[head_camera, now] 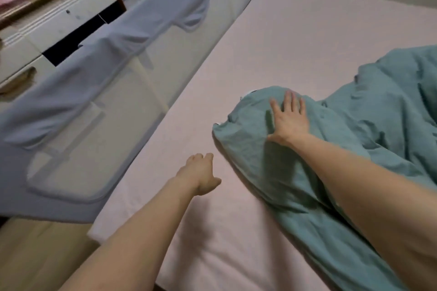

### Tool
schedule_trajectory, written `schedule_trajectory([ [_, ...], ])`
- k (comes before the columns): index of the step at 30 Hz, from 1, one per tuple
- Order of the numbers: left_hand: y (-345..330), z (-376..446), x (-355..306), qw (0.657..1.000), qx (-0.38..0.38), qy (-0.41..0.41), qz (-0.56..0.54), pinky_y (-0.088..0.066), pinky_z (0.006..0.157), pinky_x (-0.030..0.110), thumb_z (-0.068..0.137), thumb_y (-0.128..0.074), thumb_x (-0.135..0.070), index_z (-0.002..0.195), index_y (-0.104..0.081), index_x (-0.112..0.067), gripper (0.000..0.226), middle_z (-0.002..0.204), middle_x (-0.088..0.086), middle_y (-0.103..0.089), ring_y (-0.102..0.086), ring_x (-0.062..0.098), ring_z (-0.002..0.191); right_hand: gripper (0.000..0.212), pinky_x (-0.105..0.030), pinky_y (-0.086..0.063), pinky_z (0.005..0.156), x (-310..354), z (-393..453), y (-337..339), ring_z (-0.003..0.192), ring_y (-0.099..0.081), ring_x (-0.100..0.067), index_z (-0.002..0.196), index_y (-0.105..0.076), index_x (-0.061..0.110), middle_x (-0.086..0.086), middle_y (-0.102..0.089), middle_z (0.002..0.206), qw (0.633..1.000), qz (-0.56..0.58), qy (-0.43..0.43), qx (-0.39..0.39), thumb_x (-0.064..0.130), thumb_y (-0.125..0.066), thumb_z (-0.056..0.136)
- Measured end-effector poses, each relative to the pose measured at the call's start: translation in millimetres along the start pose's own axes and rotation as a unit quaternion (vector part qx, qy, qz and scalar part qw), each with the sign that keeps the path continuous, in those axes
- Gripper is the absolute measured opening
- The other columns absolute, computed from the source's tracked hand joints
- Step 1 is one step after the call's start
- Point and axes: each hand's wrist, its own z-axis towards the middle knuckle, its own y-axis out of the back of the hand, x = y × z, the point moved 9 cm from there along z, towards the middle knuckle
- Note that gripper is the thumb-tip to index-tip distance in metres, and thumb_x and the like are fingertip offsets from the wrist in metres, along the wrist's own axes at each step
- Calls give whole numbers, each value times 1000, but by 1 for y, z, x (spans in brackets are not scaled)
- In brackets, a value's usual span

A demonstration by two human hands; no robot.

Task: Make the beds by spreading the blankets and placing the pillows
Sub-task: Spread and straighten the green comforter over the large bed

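Across most of the view stretches the bed (295, 38), its mattress covered by a smooth pale pink sheet that runs from the near edge to the far corner. On the right side of that sheet lies the teal blanket (383, 111), bunched and creased, with one rounded end reaching toward the middle of the bed and a long fold trailing down to the lower right edge of the view. Along the left side of the bed stands a grey-blue fabric bed rail (78, 101) with pale mesh panels, its cloth sagging in places. Beyond the rail sits a white drawer unit (47, 30), one drawer standing open with a dark gap, and some blurred colourful things lie on the wooden top above it.

The right hand (289, 118) lies flat on the rounded end of the blanket, palm down, fingers straight and spread, pressing the cloth and gripping nothing. The left hand (201, 176) reaches out over the bare pink sheet just beside the blanket's edge, apart from the cloth; its fingers are loosely curled and hold nothing. Both forearms are bare.
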Motion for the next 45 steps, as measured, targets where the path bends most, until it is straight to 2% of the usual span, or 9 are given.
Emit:
schedule_trajectory([
  [3,10,23,-5,999,-18,-38,-33,-31,112,40,90,-59,-36,148,-21,-11,74,148,14,-30,-27,29,139,68,-41,-43,93,-22,10,-32,119,-52,-40,143,-28,8,-28,-50,129,986,143,-65,63,17,-61,84],
  [6,28,45,-13,989,-51,-74,-117,-28,113,39,80,-72,-40,149,-20,-13,91,147,14,-34,-28,30,138,15,-28,-42,70,-20,-14,-32,95,-63,-32,92,-64,7,-18,-66,91,967,250,-32,44,5,-54,80],
  [12,35,46,-44,993,-15,-91,-79,2,119,50,49,-84,-61,152,11,-23,145,161,3,5,14,29,147,21,-26,-42,63,19,-117,2,65,-52,-3,71,-67,15,9,-57,66,871,433,175,154,3,-55,83],
  [18,-7,-31,-81,956,123,-95,-248,-45,104,41,42,-82,-70,120,-65,-24,92,115,-13,-69,-64,10,107,32,-18,-43,62,-7,-177,19,63,-53,5,70,-70,33,19,-63,64,843,465,181,199,10,-61,89],
  [25,-5,-143,-55,919,37,-27,-391,-54,76,22,74,-81,-24,100,-72,-18,28,97,-5,-74,-70,15,94,23,-26,-42,71,-25,-217,53,79,-57,-14,110,-65,13,-5,-66,90,816,505,150,239,22,-48,98],
  [29,36,-212,-50,957,-83,-31,-276,-52,82,23,69,-80,-13,101,-70,-15,33,99,-7,-73,-67,11,93,37,-40,-48,92,1,-211,95,104,-58,-30,126,-49,9,-14,-61,118,910,330,228,105,4,-48,89],
  [34,100,-308,-47,954,-179,13,-242,-39,52,4,80,-75,-34,94,-69,-17,23,85,-5,-69,-58,7,73,84,-35,-32,109,84,-245,149,133,-33,-32,142,-35,18,-14,-31,148,908,195,368,47,10,-64,64],
  [38,113,-361,-13,949,-195,96,-227,-44,64,25,84,-61,-56,90,-69,-9,49,86,3,-68,-62,19,78,43,-32,-44,88,116,-262,143,108,-54,-23,109,-54,20,-4,-60,116,895,104,405,153,9,-63,68],
  [45,43,-355,20,966,-161,127,-158,-35,63,24,87,-65,-34,86,-57,-15,21,92,4,-62,-56,20,85,30,-27,-48,59,121,-284,73,77,-61,-22,102,-59,14,-4,-64,91,891,-73,370,253,2,-56,74],
])
